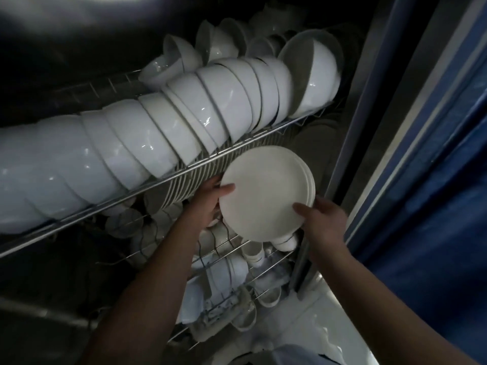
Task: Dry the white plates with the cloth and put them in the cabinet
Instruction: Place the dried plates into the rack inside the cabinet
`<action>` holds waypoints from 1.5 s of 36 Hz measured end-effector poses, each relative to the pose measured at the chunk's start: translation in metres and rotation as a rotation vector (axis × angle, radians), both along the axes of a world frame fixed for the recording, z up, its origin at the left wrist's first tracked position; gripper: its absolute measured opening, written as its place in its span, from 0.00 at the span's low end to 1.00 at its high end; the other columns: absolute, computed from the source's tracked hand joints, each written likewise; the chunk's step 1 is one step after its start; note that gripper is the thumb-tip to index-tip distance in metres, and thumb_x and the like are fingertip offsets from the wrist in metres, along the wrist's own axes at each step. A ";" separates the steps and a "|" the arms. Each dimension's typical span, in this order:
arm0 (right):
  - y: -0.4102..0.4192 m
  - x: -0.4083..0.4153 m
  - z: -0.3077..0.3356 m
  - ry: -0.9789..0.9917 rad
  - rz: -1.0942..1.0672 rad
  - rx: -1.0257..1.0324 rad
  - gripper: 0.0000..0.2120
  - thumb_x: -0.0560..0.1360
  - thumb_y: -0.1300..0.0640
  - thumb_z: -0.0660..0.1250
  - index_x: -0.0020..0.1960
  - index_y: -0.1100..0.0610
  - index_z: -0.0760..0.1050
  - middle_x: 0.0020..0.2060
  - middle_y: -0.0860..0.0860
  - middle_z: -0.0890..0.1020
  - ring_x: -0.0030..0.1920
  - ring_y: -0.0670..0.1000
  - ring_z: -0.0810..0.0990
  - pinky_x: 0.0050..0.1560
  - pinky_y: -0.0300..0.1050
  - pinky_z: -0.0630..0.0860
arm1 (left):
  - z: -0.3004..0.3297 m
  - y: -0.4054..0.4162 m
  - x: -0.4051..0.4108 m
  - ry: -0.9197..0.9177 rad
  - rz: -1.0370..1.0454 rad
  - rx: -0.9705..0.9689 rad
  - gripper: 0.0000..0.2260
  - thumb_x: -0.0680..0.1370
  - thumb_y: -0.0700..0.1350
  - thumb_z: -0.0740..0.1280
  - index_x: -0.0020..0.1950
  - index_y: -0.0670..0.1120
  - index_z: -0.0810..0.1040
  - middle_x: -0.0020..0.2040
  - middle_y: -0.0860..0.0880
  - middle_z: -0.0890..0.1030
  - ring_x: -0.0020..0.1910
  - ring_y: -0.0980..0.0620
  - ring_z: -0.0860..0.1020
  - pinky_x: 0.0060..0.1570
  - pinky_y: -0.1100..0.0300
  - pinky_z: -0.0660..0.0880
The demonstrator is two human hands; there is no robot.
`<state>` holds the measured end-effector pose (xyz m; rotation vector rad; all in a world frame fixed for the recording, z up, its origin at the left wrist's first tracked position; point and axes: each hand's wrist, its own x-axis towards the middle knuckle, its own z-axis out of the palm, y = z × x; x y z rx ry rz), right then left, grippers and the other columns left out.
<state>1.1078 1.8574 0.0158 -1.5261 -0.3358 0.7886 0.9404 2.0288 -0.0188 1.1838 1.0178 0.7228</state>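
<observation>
1. Dim cabinet interior all round, with wire shelves stacked one above another and a blue door or panel standing open on the right; light is poor, so the deep corners can't be made out
2. Top shelf is packed with a long row of white bowls nested on their sides, and a few bigger bowls are leaned at the far right end
3. White plates, a small stack of maybe three or four going by the rims showing at the right edge, are held up on edge just below that top shelf, right beside a row of plates already racked on edge
4. Left hand is curled round the stack's left rim, thumb laid across the front face and fingers tucked behind; right hand is clamped on the lower right rim the same way, thumb in front
5. Handling, as a guess: glazed ceramic, so stiff, fairly heavy as a stack, chippable and breakable if knocked on the wire. Glaze can be slick, more so if any damp is left. Opposite rims are probably the best place to be gripped, as done now, so the plates get squeezed together and none can slide out
6. Cups and small dishes are crammed on the lower racks right under the stack, so a dropped plate would land on crockery
7. No cloth is seen anywhere
8. No brand, label or readable writing can be found on anything, plates included
</observation>
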 end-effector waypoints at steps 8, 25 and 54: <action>0.032 0.003 -0.015 -0.191 -0.023 -0.015 0.14 0.70 0.57 0.73 0.55 0.54 0.81 0.47 0.50 0.85 0.46 0.50 0.85 0.51 0.56 0.83 | -0.033 0.032 0.033 -0.118 0.092 -0.155 0.12 0.81 0.41 0.68 0.65 0.43 0.80 0.58 0.42 0.85 0.60 0.41 0.81 0.56 0.46 0.80; 0.055 0.016 -0.063 -0.417 0.081 -0.108 0.36 0.67 0.38 0.67 0.72 0.51 0.70 0.64 0.52 0.77 0.63 0.56 0.78 0.63 0.60 0.76 | -0.060 0.029 0.044 -0.099 0.241 -0.036 0.13 0.79 0.41 0.70 0.63 0.48 0.80 0.59 0.47 0.84 0.58 0.46 0.83 0.63 0.44 0.77; -0.076 0.016 -0.060 -0.701 0.364 -0.194 0.31 0.78 0.41 0.67 0.78 0.40 0.59 0.78 0.40 0.56 0.77 0.37 0.54 0.72 0.31 0.54 | -0.035 -0.111 0.055 0.449 -0.082 0.527 0.31 0.80 0.59 0.66 0.82 0.58 0.60 0.84 0.49 0.51 0.82 0.51 0.46 0.78 0.48 0.52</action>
